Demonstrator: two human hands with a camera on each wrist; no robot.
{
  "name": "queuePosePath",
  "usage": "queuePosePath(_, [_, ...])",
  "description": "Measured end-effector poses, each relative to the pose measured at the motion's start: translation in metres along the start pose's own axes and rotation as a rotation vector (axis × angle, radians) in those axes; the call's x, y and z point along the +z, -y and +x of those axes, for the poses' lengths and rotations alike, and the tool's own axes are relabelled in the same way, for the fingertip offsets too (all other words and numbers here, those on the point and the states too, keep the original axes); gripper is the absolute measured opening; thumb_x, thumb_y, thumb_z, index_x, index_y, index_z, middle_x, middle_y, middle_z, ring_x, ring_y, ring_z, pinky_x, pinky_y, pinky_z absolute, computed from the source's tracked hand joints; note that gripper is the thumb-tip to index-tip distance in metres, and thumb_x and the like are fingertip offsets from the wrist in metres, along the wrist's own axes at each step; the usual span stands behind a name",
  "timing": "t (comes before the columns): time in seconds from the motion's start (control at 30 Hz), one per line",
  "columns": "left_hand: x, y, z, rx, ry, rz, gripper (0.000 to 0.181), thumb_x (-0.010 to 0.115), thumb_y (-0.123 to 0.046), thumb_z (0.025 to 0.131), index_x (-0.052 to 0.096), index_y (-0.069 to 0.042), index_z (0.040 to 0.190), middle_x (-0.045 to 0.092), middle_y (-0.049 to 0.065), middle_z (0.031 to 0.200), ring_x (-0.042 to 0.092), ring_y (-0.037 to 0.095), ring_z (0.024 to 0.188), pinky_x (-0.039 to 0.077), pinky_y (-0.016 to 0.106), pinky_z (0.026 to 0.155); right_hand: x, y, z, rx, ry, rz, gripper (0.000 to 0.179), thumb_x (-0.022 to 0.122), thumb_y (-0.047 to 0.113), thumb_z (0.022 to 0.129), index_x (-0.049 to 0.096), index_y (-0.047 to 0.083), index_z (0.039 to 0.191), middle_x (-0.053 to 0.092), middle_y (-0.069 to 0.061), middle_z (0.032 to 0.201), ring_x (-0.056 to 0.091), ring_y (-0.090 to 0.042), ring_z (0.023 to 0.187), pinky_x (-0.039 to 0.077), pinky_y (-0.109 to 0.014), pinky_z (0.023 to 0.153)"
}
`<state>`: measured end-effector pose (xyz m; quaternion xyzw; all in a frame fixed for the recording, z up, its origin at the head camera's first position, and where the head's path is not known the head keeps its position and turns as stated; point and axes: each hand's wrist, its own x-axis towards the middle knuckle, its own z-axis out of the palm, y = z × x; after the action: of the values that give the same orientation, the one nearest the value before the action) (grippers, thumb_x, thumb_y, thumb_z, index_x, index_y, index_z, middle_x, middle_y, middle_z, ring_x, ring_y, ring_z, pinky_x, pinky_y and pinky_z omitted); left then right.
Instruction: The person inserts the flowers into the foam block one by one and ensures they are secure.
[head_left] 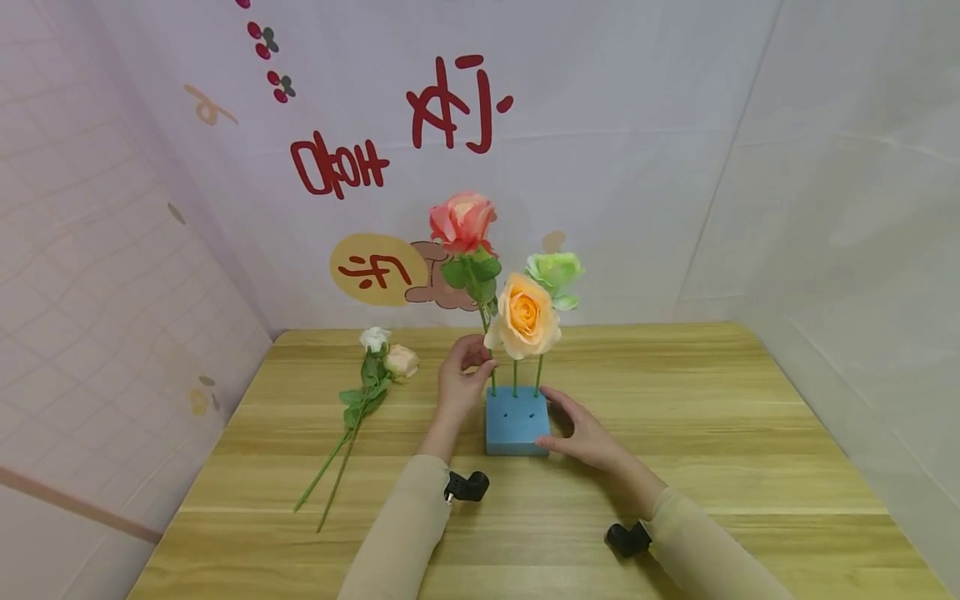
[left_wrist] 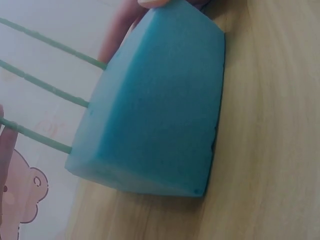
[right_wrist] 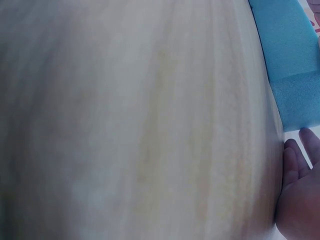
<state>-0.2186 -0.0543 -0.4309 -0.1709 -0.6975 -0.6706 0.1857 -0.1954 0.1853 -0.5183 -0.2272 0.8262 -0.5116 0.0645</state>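
Note:
A blue foam block point(head_left: 517, 427) with small holes in its top sits on the wooden table, three green stems standing upright in its back row. The left stem carries a pink rose point(head_left: 462, 223). An orange rose point(head_left: 523, 315) fronts the group, and a light green flower point(head_left: 555, 272) is at the right. My left hand point(head_left: 461, 379) pinches the pink rose's stem just above the foam. Around the block's right side, my right hand point(head_left: 588, 433) grips with the thumb at the front corner and fingers near the back. In the right wrist view, part of this hand point(right_wrist: 302, 195) shows beside the block.
Left of the block lie a white rose point(head_left: 374, 338) and a cream rose point(head_left: 402, 361), their long leafy stems crossing toward the table's front. A white printed curtain point(head_left: 622, 167) hangs behind the table. Each sleeve bears a black wrist camera point(head_left: 468, 486).

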Motion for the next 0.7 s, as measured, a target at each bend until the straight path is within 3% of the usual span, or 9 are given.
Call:
queuePosePath(0.17, [0.000, 0.002, 0.001, 0.023, 0.012, 0.017, 0.030, 0.068, 0.017, 0.083, 0.058, 0.011, 0.111, 0.059, 0.033, 0.090, 0.062, 0.046, 0.082, 0.059, 0.038, 0.070, 0.000, -0.002, 0.000, -0.009, -0.008, -0.001, 0.086, 0.082, 0.023, 0.083, 0.033, 0.006, 0.153, 0.035, -0.018, 0.155, 0.035, -0.038, 0.140, 0.026, -0.054, 0.114])
queuePosePath(0.37, [-0.001, 0.001, 0.000, 0.002, 0.046, 0.046, 0.028, 0.069, 0.014, 0.085, 0.059, 0.009, 0.111, 0.059, 0.032, 0.091, 0.063, 0.044, 0.083, 0.058, 0.035, 0.072, 0.000, -0.002, 0.000, -0.003, -0.005, -0.006, 0.086, 0.081, 0.023, 0.084, 0.033, 0.007, 0.153, 0.034, -0.017, 0.156, 0.034, -0.037, 0.141, 0.025, -0.054, 0.114])
queuePosePath(0.5, [0.000, 0.021, 0.001, -0.021, 0.056, 0.050, 0.032, 0.067, 0.015, 0.086, 0.059, 0.007, 0.115, 0.059, 0.030, 0.092, 0.065, 0.043, 0.084, 0.059, 0.040, 0.072, 0.001, -0.001, 0.000, -0.003, -0.006, -0.008, 0.086, 0.081, 0.025, 0.084, 0.033, 0.007, 0.153, 0.034, -0.016, 0.156, 0.034, -0.038, 0.140, 0.025, -0.055, 0.114])
queuePosePath(0.6, [-0.001, 0.037, 0.001, -0.054, 0.066, 0.045, 0.034, 0.067, 0.013, 0.086, 0.060, 0.003, 0.118, 0.061, 0.028, 0.095, 0.066, 0.042, 0.087, 0.059, 0.036, 0.072, 0.001, -0.002, 0.000, -0.007, -0.007, -0.004, 0.086, 0.081, 0.025, 0.084, 0.033, 0.007, 0.153, 0.034, -0.017, 0.155, 0.034, -0.038, 0.140, 0.025, -0.055, 0.114])
queuePosePath(0.7, [-0.002, 0.039, 0.000, -0.084, 0.079, 0.059, 0.034, 0.068, 0.010, 0.088, 0.062, -0.001, 0.120, 0.063, 0.024, 0.097, 0.067, 0.038, 0.090, 0.059, 0.034, 0.072, 0.001, -0.002, 0.000, -0.010, -0.008, 0.000, 0.086, 0.081, 0.024, 0.084, 0.033, 0.007, 0.153, 0.035, -0.017, 0.155, 0.034, -0.038, 0.140, 0.025, -0.055, 0.114])
